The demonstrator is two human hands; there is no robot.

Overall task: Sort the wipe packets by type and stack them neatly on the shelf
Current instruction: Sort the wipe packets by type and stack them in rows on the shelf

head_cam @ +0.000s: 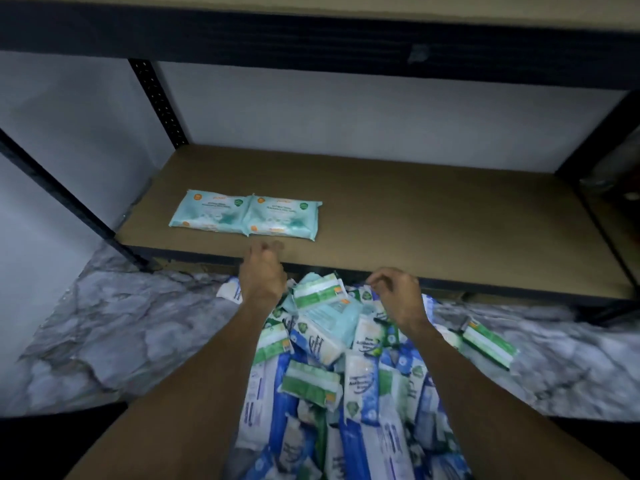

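Observation:
Two pale teal wipe packets (pixel 246 216) lie flat side by side on the brown shelf board (pixel 415 216), towards its left front. Below the shelf's front edge a heap of mixed wipe packets (pixel 346 375) covers the floor: blue-and-white ones, green-and-white ones and pale teal ones. My left hand (pixel 261 271) hovers at the shelf's front edge just below the teal pair, fingers loosely curled and holding nothing. Over the far end of the heap, my right hand (pixel 398 292) has loosely bent fingers; nothing shows in its grip.
A dark metal shelf frame with a perforated upright (pixel 159 102) bounds the bay, and an upper shelf beam (pixel 311 39) runs overhead. The floor (pixel 121 323) is grey marble-patterned. One green-and-white packet (pixel 488 344) lies apart at the right of the heap.

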